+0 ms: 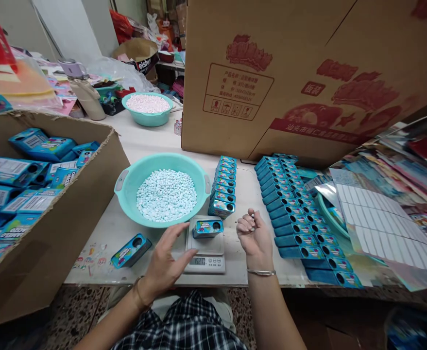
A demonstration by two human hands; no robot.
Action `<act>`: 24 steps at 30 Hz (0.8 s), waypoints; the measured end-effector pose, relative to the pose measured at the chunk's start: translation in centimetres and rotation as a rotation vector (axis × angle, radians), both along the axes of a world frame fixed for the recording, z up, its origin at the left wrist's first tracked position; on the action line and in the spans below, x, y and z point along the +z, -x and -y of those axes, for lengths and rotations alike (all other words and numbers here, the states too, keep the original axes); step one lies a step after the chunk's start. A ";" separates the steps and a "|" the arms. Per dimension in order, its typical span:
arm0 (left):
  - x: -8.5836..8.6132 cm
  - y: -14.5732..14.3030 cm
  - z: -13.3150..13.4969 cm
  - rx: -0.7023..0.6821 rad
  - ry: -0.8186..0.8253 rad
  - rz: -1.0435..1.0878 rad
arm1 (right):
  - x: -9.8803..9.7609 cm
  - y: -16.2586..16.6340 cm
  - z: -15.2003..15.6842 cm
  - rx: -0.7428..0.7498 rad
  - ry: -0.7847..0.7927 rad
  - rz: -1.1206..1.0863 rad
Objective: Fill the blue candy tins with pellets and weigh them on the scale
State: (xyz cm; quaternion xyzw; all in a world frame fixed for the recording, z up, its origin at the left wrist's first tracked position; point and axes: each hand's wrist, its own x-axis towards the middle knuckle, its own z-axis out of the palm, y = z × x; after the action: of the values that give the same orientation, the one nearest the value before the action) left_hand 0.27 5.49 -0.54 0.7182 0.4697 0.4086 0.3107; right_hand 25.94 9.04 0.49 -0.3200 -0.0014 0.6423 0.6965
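Note:
A small blue tin [208, 228] sits on a digital scale [205, 252] at the table's front edge. My left hand [167, 258] hovers just left of the scale, fingers spread and empty. My right hand [253, 233] is right of the scale, fingers curled, pinching something small and pale that I cannot make out. A teal basin [128, 184] of white tablets stands behind the scale. Another blue tin [130, 250] lies on the table, left of my left hand.
Rows of blue tins [223, 185] stand beside the basin, and several more rows [297, 214] to the right. An open carton [89, 194] of tins is at left. A big cardboard box [289, 73] stands behind. A second basin [147, 109] sits farther back. Sticker sheets [381, 218] lie right.

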 end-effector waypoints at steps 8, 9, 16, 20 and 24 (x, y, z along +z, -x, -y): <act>-1.4 -4.2 -2.6 -0.117 -0.096 -0.101 | 2.5 5.3 -1.9 -0.062 -0.119 0.178; -1.6 -4.3 -2.7 -0.109 -0.087 -0.097 | 2.5 5.8 -2.0 -0.080 -0.125 0.217; -2.5 -4.5 -2.7 -0.085 -0.060 -0.065 | 1.4 6.9 -1.7 -0.126 -0.143 0.413; -2.5 -4.4 -2.5 -0.083 -0.055 -0.061 | 1.7 6.5 -1.7 -0.134 -0.135 0.408; -2.1 -3.8 -2.4 -0.054 -0.054 -0.047 | 2.0 6.5 -1.6 -0.133 -0.134 0.425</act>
State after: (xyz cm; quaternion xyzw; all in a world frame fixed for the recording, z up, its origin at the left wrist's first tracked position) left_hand 4.08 7.86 -2.61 0.7483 0.4459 0.3957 0.2909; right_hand 19.42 10.60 2.53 -0.4004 -0.1696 0.5118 0.7409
